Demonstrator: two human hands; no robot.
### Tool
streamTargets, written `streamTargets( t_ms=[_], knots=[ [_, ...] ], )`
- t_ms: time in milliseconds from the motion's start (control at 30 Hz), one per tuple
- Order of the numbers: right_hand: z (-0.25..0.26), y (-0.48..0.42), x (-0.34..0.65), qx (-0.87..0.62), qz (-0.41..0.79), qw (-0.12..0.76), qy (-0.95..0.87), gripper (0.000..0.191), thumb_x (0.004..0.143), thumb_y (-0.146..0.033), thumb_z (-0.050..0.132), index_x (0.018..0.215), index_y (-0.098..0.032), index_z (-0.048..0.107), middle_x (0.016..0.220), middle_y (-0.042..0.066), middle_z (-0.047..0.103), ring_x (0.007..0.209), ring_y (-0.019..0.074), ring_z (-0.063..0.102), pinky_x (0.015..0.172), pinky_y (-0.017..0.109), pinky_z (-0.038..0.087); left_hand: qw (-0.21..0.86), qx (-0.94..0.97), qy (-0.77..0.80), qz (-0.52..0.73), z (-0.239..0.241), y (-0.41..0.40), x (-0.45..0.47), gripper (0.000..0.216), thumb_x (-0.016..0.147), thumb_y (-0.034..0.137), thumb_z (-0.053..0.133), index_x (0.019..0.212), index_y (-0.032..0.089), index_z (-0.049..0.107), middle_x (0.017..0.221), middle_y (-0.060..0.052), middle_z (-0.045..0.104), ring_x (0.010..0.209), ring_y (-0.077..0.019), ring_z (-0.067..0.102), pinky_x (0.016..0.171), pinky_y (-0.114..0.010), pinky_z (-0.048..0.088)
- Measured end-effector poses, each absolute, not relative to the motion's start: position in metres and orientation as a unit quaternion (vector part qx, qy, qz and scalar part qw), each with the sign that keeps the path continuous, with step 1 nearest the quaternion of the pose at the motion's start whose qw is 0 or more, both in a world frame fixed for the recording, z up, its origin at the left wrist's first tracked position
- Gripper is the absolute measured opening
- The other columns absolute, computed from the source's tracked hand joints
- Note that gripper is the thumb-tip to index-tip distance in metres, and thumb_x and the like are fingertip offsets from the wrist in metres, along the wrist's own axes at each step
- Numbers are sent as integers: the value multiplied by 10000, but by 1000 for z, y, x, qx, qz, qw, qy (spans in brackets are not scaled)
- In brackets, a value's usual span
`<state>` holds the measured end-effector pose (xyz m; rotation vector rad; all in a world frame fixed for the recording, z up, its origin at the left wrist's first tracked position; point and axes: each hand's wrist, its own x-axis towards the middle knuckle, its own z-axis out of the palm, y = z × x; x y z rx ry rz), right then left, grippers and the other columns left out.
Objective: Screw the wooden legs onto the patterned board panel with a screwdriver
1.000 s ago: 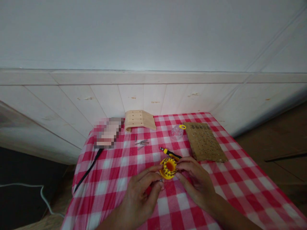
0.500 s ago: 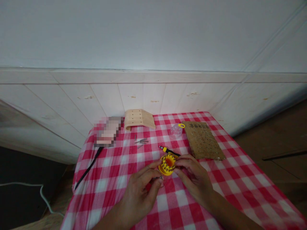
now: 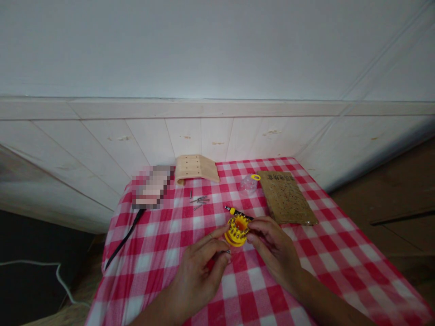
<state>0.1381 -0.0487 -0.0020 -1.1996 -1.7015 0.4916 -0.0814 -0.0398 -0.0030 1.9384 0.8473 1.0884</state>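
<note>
Holding yellow bit holder (image 3: 235, 242) over near middle of checked cloth (image 3: 163, 244), just nearer than screwdriver (image 3: 240, 214). Tipped more upright than a second ago, likely easing access to bits (image 3: 240, 233). With left hand (image 3: 203, 268), also pinching small metal piece (image 3: 228, 251); with right hand (image 3: 276, 246), gripping holder's right side.

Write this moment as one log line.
left hand: pinches small metal piece, touches yellow holder | right hand: grips yellow holder | screwdriver: lies beyond holder | loose metal pieces: on tablecloth
</note>
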Motion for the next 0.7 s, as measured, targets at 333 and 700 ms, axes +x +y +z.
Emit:
streamTargets(
  t_ms=[333, 700],
  knots=[
    [-5, -49, 138, -491, 219, 486, -689, 240, 915, -121, 637, 1090, -284, 658, 978, 22, 677, 824, 155, 694, 710, 259, 576, 386, 752, 339, 413, -6, -40, -82, 168, 951, 103, 562, 971, 236, 663, 1075, -62, 761, 1274, -213, 632, 932, -276, 588],
    [-10, -53, 138, -496, 291, 483, -660, 220, 923, -194, 639, 1126, -278, 642, 955, 26, 677, 808, 173, 706, 707, 295, 587, 347, 754, 345, 438, -2, -39, -79, 157, 934, 106, 584, 950, 229, 680, 984, -58, 778, 1180, -206, 694, 910, -260, 598]
  ],
)
